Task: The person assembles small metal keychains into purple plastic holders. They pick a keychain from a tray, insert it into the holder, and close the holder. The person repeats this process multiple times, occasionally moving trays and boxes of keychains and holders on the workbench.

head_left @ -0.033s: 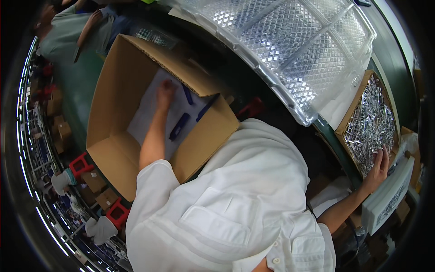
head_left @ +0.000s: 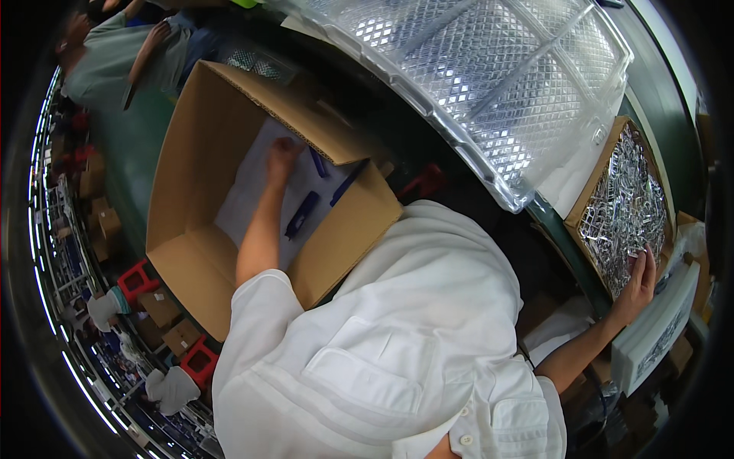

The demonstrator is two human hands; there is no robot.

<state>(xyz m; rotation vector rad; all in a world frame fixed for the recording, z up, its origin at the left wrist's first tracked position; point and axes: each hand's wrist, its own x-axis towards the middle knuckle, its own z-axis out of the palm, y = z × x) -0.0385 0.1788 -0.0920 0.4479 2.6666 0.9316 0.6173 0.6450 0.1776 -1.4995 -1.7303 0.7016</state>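
Observation:
My left hand (head_left: pixel 284 155) is deep inside an open cardboard box (head_left: pixel 187 168), with its fingers curled. Whatever they hold, if anything, is hidden. White lining (head_left: pixel 248 172) covers the box's bottom under that hand. On it lie a dark blue elongated piece (head_left: pixel 303 214) and a second blue piece (head_left: pixel 318 163) beside my fingers; another blue piece (head_left: pixel 346 185) is partly covered by the box's near flap. Over on the right, my right hand (head_left: pixel 639 284) has its fingers stretched out at the near edge of a shallow carton (head_left: pixel 595 187) filled with small shiny metal pieces (head_left: pixel 623 210).
A large clear plastic tray (head_left: pixel 489 84) with a textured surface spans the upper right. Beside my right forearm stands a white foam-like slab (head_left: pixel 657 329). A person (head_left: pixel 141 53) works at the upper left. Red stools (head_left: pixel 138 281) and cartons (head_left: pixel 158 306) stand at left.

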